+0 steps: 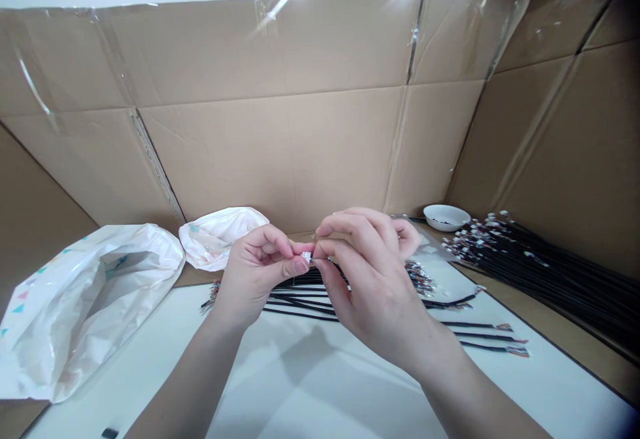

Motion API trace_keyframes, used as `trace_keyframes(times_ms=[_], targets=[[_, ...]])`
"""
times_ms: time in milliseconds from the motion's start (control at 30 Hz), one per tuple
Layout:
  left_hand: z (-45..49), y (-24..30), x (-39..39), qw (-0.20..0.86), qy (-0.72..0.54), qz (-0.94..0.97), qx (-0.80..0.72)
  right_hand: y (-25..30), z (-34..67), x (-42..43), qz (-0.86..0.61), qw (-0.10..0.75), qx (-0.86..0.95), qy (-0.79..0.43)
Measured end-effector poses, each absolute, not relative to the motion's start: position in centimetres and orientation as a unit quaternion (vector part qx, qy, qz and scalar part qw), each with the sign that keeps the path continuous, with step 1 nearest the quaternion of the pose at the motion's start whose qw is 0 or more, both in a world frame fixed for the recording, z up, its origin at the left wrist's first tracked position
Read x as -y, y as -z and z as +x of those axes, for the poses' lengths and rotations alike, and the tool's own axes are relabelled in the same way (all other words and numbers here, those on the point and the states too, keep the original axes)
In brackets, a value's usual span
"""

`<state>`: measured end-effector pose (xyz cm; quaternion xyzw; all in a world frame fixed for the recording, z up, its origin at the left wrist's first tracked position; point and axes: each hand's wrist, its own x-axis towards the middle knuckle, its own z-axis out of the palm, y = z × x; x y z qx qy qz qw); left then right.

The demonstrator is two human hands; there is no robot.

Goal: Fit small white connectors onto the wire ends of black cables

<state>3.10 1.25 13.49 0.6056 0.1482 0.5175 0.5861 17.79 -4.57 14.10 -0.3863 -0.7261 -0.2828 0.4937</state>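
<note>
Left hand: I see it clenched in a pinch, thumb and forefinger gripping a small white connector.
Right hand: closed in a pinch too, on the connector's right end, with the other fingers curled behind.
Connector: held in the air between both hands, above the white work board.
Black cables: a bundle lying on the white work board, directly beneath my view of the hands.
Loose cables: several separate lengths with colored wire ends, on the right part of the board.
Small connectors: a tangled heap at the board's far edge, just beyond the right hand.
White plastic bags: two, at the board's left side, the nearer one overlapping it.
White bowl: beyond the board's far right corner, with dark bits inside.
Cable stack: a large black bundle, to the right of the board, its connector ends toward the bowl.
Cardboard walls: rising behind and beside the board.
</note>
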Motion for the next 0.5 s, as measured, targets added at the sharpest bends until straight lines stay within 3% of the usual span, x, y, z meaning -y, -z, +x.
trace_keyframes(times_ms=[500], targets=[[3.02,-13.76,-1.25,0.599,-0.541,0.57,-0.153,-14.48,17.98,4.75,-0.381,0.523,0.711,0.276]])
